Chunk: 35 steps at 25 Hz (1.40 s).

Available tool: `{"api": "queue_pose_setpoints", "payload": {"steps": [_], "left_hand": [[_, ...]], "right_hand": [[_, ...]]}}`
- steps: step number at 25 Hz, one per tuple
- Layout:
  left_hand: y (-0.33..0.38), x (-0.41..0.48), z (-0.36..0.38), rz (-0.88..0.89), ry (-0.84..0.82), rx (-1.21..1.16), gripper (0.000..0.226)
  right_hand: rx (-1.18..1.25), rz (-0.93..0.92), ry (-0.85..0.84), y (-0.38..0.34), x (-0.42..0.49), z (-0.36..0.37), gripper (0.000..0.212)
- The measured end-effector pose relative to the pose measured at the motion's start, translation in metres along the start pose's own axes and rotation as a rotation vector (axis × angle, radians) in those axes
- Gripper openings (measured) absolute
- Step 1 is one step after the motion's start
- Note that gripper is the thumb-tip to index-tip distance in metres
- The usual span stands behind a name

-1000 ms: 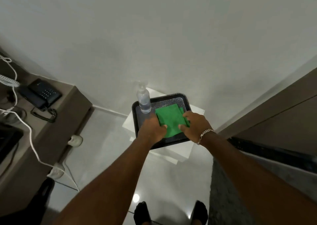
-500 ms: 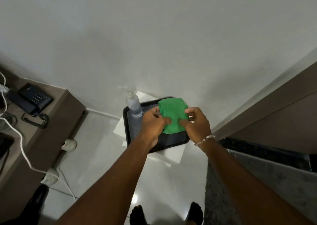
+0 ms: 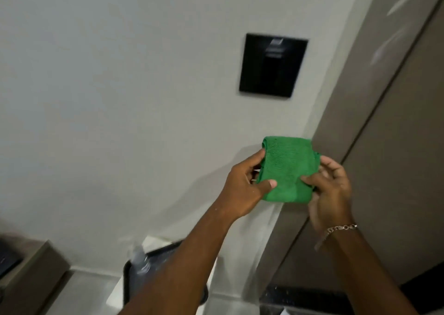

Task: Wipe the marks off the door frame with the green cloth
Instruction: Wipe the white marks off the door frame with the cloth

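I hold the folded green cloth [image 3: 286, 168] up in front of the wall with both hands. My left hand [image 3: 242, 187] pinches its left edge between thumb and fingers. My right hand [image 3: 329, 189], with a chain bracelet at the wrist, grips its right edge. The brown door frame [image 3: 367, 79] runs up diagonally just right of the cloth, and pale streaky marks [image 3: 394, 26] show on its upper part. The cloth is apart from the frame.
A black wall panel [image 3: 272, 65] hangs on the grey wall above the cloth. Below, the black tray [image 3: 129, 278] with a clear spray bottle [image 3: 141, 259] sits on a white stool. A brown desk corner [image 3: 31, 266] is at bottom left.
Both hands lifted the green cloth off the tray and raised it to chest height near the door frame. My view tilted upward, so the tray dropped to the bottom.
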<state>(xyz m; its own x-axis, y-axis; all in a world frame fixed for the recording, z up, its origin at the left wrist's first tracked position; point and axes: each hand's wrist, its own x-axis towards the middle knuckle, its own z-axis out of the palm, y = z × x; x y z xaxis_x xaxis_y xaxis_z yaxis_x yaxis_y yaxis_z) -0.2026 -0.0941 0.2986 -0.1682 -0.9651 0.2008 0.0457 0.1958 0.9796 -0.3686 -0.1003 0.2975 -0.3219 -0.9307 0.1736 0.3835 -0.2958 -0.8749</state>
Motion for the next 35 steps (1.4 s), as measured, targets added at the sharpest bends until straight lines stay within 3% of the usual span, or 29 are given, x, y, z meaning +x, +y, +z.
{"api": "queue_pose_setpoints", "payload": {"steps": [6,9,15,18,20,22,24,28,32,35], "left_hand": [[0.095,0.043,0.064,0.476,0.183,0.188,0.068],[0.121,0.059,0.083,0.648,0.287,0.293,0.067],[0.132,0.087,0.098,0.612,0.398,0.336,0.074],[0.135,0.092,0.092,0.628,0.367,0.381,0.068],[0.142,0.090,0.087,0.633,0.277,0.439,0.063],[0.156,0.086,0.078,0.694,0.235,0.493,0.054],[0.179,0.090,0.063,0.842,0.339,0.534,0.044],[0.236,0.128,0.029,1.052,0.594,0.878,0.052],[0.239,0.162,-0.002,0.978,0.618,1.535,0.075],[0.226,0.176,-0.013,1.006,0.671,1.617,0.080]], "right_hand": [[-0.055,-0.345,-0.084,-0.128,0.044,0.017,0.054],[-0.133,-0.576,-0.004,-0.154,0.054,0.026,0.050],[-0.483,-0.816,0.289,-0.151,0.066,0.032,0.052],[-0.696,-1.052,0.139,-0.148,0.074,0.041,0.053],[-0.784,-1.040,0.019,-0.142,0.081,0.050,0.050],[-0.874,-1.025,0.043,-0.134,0.089,0.054,0.052],[-1.025,-1.085,0.145,-0.126,0.097,0.056,0.065],[-1.186,-1.211,0.276,-0.107,0.109,0.054,0.079],[-1.222,-1.243,0.271,-0.083,0.106,0.039,0.081],[-1.171,-1.242,0.306,-0.088,0.110,0.043,0.080]]}}
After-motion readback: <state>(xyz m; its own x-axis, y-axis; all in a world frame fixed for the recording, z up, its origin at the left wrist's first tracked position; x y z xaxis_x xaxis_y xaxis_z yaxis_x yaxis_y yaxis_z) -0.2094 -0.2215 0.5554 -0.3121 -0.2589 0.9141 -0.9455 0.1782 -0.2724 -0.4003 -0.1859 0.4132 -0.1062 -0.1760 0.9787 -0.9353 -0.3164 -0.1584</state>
